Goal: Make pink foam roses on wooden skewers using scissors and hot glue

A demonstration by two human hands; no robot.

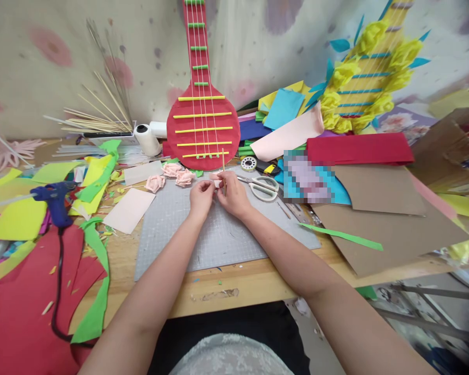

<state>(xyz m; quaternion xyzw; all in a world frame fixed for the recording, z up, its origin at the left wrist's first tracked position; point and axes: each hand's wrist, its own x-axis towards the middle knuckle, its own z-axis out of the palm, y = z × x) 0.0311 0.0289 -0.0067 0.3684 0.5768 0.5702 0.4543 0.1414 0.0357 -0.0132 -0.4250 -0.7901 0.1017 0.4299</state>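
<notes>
Over the grey cutting mat (pixel 172 239), my hands are close together. My left hand (pixel 202 199) is closed, its fingertips pinching the edge of a small pale pink paper piece (pixel 218 184). A thin wooden stick (pixel 223 159) rises upright from the closed fingers of my right hand (pixel 235 196), which also touch the pink paper. How the paper meets the stick is hidden by my fingers. Several pale pink paper roses (pixel 184 177) lie just beyond my left hand. White-handled scissors (pixel 263 188) rest on the mat beside my right hand.
A red paper lute (pixel 203 130) stands behind the mat, a yellow flowered one (pixel 365 86) at back right. Left are a blue glue gun (pixel 58 200), a pink paper rectangle (pixel 130 210) and coloured scraps. Brown cardboard (pixel 379 237) lies right, a green strip (pixel 344 237) across it.
</notes>
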